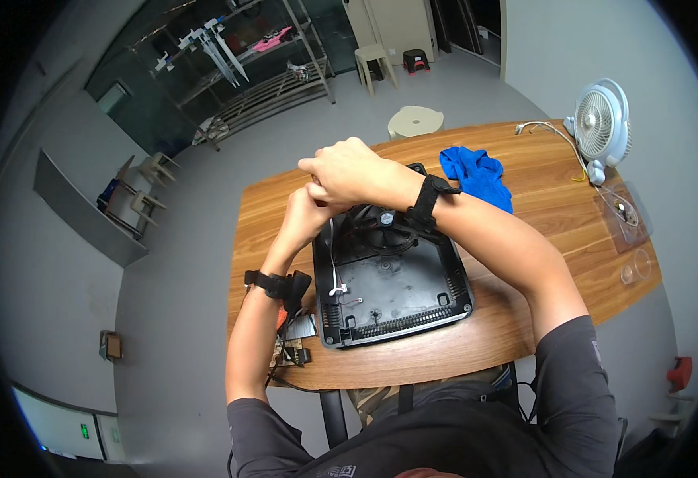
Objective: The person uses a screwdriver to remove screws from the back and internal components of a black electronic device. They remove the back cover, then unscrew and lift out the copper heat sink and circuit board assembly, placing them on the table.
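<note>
A black plastic appliance housing point(400, 291) lies open side up on the wooden table in front of me, with a cooling fan point(386, 219) in its far half. Thin wires with a white plug point(338, 290) run down its left side. Over the housing's far left corner, my two hands meet. My right hand point(349, 170) is closed, its fingers curled, just above and touching my left hand point(307, 211), which is closed too. Whatever they grip is hidden behind the fingers. Black straps circle both wrists.
A circuit board point(289, 352) and other small parts lie left of the housing, near the table's front edge. Beyond it to the right is a crumpled blue cloth point(476, 175). A white fan point(600, 123) with its cable stands at the far right, near a clear plastic bag point(626, 215).
</note>
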Demonstrator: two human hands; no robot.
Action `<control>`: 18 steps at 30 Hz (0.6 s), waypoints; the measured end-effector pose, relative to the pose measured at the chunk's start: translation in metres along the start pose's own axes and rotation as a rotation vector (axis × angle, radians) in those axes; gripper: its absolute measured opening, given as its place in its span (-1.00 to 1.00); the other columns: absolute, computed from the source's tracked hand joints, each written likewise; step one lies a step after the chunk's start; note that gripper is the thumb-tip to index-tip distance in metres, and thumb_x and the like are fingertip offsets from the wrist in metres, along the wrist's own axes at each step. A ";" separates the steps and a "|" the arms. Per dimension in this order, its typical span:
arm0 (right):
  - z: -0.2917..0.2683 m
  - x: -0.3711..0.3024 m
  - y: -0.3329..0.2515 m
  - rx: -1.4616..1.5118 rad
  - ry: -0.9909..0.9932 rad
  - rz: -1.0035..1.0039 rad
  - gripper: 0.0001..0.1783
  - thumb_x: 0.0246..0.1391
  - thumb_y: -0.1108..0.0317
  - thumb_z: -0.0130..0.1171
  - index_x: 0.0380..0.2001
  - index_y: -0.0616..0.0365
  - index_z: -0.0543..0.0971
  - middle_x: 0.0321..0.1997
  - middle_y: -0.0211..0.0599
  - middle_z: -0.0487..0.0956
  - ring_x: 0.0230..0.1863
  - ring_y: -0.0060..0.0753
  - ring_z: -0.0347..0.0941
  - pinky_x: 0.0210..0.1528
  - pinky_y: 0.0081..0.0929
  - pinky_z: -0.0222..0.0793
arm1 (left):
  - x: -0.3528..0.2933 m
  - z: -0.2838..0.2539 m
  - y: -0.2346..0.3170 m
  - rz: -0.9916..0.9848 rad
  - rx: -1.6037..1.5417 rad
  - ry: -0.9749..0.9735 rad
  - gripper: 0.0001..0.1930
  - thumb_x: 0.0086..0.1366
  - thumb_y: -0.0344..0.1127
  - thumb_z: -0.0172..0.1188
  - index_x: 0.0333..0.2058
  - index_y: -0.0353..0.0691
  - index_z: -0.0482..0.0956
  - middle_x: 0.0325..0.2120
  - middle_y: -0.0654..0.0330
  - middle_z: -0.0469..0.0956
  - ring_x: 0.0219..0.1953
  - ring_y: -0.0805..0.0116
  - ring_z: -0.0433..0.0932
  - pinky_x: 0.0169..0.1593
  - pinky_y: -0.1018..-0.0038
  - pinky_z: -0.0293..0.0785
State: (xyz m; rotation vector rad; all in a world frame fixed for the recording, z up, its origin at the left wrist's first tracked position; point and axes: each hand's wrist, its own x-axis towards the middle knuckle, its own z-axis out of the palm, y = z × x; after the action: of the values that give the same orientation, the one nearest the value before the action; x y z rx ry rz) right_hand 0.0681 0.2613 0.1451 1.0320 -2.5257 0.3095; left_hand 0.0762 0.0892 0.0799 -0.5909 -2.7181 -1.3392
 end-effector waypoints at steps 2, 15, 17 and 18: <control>-0.020 0.004 -0.006 -0.131 -0.123 0.065 -0.66 0.14 0.06 0.20 -0.37 0.11 0.75 -0.40 -0.13 0.72 -0.30 -0.10 0.71 -0.26 -0.22 0.57 | 0.004 0.005 0.011 -0.003 0.060 0.016 -0.74 0.15 -0.37 0.48 -0.24 -0.40 0.69 -0.34 0.17 0.73 -0.28 0.48 0.65 -0.22 0.45 0.57; 0.011 0.005 0.010 -0.026 0.042 0.009 -0.62 0.03 0.11 0.22 -0.22 0.18 0.68 -0.40 -0.11 0.73 -0.32 0.02 0.70 -0.25 -0.15 0.59 | -0.001 0.000 0.007 -0.001 -0.073 -0.089 -0.76 0.22 -0.39 0.43 -0.18 -0.38 0.65 -0.29 0.19 0.71 -0.25 0.49 0.61 -0.18 0.46 0.54; 0.008 -0.001 0.005 -0.042 0.165 -0.031 -0.65 0.06 0.09 0.21 -0.28 0.16 0.71 -0.42 -0.14 0.72 -0.33 -0.01 0.70 -0.26 -0.18 0.58 | 0.000 0.001 0.007 0.010 -0.076 -0.068 -0.74 0.20 -0.38 0.46 -0.19 -0.39 0.65 -0.30 0.20 0.71 -0.25 0.49 0.61 -0.20 0.46 0.54; 0.005 -0.001 0.003 -0.095 0.081 -0.004 -0.67 0.07 0.10 0.22 -0.32 0.14 0.72 -0.42 -0.16 0.72 -0.33 -0.04 0.70 -0.27 -0.21 0.58 | 0.000 0.001 0.006 0.015 -0.077 -0.057 -0.73 0.18 -0.38 0.47 -0.19 -0.39 0.65 -0.31 0.20 0.71 -0.25 0.49 0.61 -0.21 0.46 0.54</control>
State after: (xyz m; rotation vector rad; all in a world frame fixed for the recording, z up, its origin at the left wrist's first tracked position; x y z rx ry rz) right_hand 0.0651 0.2620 0.1402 0.9690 -2.4409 0.2232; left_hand 0.0786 0.0937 0.0837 -0.6647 -2.7110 -1.4507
